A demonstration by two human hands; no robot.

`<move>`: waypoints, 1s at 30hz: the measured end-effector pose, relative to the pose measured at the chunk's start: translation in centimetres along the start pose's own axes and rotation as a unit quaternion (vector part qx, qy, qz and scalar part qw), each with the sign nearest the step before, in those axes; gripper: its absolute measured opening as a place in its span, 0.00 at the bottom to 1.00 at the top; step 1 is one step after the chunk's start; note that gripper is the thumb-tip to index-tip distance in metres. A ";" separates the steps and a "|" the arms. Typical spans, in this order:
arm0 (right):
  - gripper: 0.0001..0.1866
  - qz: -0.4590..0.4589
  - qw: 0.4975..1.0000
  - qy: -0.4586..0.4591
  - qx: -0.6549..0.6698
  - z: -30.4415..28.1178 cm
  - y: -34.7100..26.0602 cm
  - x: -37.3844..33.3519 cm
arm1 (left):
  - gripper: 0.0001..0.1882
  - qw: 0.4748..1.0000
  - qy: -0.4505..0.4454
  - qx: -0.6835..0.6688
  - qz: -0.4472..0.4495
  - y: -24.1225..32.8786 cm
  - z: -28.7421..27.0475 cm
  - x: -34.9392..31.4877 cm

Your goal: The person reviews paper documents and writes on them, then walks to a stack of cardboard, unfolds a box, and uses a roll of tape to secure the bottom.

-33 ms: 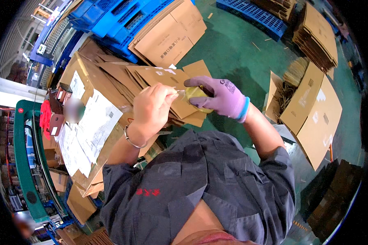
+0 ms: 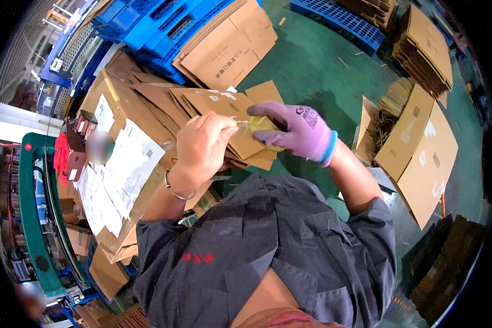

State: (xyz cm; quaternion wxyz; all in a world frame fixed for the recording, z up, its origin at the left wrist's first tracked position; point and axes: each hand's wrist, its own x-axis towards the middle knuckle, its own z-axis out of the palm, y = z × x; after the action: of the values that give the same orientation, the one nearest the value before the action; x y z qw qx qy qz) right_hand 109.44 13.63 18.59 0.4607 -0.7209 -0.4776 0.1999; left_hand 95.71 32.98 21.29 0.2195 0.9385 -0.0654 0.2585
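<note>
My right hand [image 2: 303, 131], in a purple glove with a blue cuff, grips a roll of yellowish tape [image 2: 265, 130] in front of my chest. To its left, my bare left hand [image 2: 205, 145] has thumb and fingertips pinched together. A thin, pale, shiny strip [image 2: 241, 124] runs between those fingertips and the roll, apparently the tape's loose end. Both hands are raised over leaning flat cardboard sheets [image 2: 213, 104]. A metal bracelet [image 2: 177, 187] circles my left wrist.
Papers [image 2: 128, 164] lie on a cardboard-topped stack at the left, beside small dark red boxes [image 2: 75, 167]. Blue pallets [image 2: 158, 27] and flattened cartons [image 2: 229, 49] stand ahead. At the right are an open carton [image 2: 421, 158], a straw broom [image 2: 396, 95] and stacked cardboard [image 2: 426, 49].
My gloved right hand has turned very slightly, showing more of the print on its back. Both hands otherwise keep their place and hold.
</note>
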 end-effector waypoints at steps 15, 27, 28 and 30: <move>0.40 0.025 0.963 -0.010 0.269 2.7 3.1 -0.1 | 0.04 0.979 -0.037 -0.136 -0.147 -0.8 -1.6 1.2; 0.25 -0.027 0.998 -0.029 0.048 -1.8 0.4 -0.2 | 0.05 0.998 0.001 -0.022 0.054 2.0 -2.7 1.3; 0.23 -0.054 0.998 -0.017 0.029 -2.0 0.3 0.0 | 0.06 0.999 0.001 -0.020 0.050 2.2 -2.9 1.4; 0.19 -0.109 0.994 0.000 -0.004 -2.1 0.1 0.3 | 0.06 0.999 0.001 -0.013 0.036 2.6 -3.8 1.2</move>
State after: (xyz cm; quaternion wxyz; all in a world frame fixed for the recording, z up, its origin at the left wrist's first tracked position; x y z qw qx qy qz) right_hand 111.10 12.87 19.59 0.4768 -0.6664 -0.5543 0.1459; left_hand 94.43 32.38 25.82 0.2222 0.9323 -0.1016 0.2666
